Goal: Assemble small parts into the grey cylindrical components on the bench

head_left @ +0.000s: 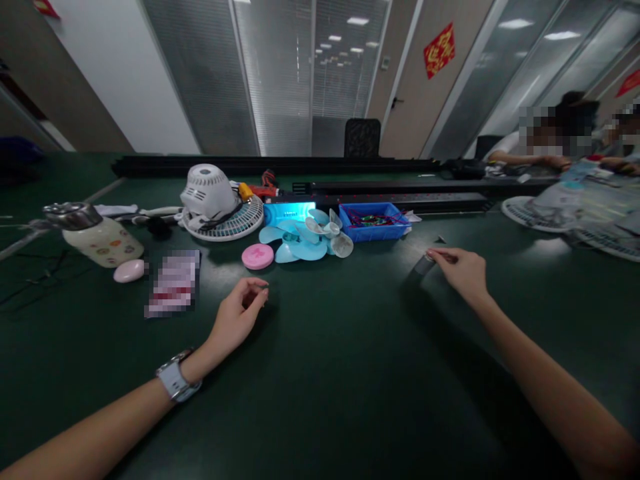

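On the right side of a dark green table (320, 373), the wearer's right hand (457, 270) pinches a small grey piece (424, 265) between thumb and fingertips, gripping its upper right end. The piece slants down to the left; whether its lower end touches the tabletop, I cannot tell. It is blurred, but looks light and fairly stiff, perhaps smooth enough to slip, so a pinch at one end, as now, should suit it; how fragile it is, I cannot judge.

Well apart, to the left, the left hand (243, 307) is loosely curled, a slight gap between thumb and forefinger, nothing visible in it. Beyond it lie a round pink lid-like object (258, 256) and overlapping pale blue fan blades (300, 250). Farther back, between the hands, a blue tray (375, 231) holds tangled wires. A white fan part (207, 190) sits far left.
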The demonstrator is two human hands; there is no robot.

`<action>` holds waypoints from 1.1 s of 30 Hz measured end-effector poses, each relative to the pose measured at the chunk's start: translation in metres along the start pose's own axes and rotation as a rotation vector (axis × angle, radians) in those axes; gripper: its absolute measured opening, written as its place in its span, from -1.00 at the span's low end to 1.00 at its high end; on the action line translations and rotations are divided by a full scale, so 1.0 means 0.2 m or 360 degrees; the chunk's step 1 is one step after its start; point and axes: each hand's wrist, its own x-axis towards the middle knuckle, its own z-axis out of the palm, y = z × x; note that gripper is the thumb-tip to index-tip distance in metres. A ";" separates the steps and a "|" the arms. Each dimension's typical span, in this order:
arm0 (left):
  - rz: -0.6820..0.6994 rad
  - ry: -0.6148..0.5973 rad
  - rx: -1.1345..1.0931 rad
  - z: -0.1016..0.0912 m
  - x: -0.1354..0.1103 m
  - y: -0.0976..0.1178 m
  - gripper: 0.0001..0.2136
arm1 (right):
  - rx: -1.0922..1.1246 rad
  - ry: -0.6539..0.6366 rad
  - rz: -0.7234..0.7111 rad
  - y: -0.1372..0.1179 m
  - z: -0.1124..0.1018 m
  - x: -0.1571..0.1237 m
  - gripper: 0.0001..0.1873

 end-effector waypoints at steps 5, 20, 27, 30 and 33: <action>0.0044 0.0007 0.0022 0.00 0.00 -0.01 -0.72 | 0.0023 -0.0106 0.0020 0.02 0.01 -0.01 -0.54; 0.0436 -0.0237 0.0133 0.06 -0.11 0.19 -0.75 | 0.0896 -0.0827 -0.0641 -0.78 0.08 -0.45 -0.50; 0.0644 -0.0316 0.0126 0.13 -0.13 0.25 -0.77 | 0.1158 -0.1185 -0.0746 -1.03 0.17 -0.56 -0.31; 0.0631 -0.0332 0.0135 0.13 -0.10 0.24 -0.80 | 0.1172 -0.1184 -0.0746 -1.02 0.21 -0.58 -0.29; 0.0651 -0.0375 0.0225 0.11 -0.07 0.27 -0.82 | 0.1233 -0.1193 -0.0700 -1.00 0.24 -0.61 -0.33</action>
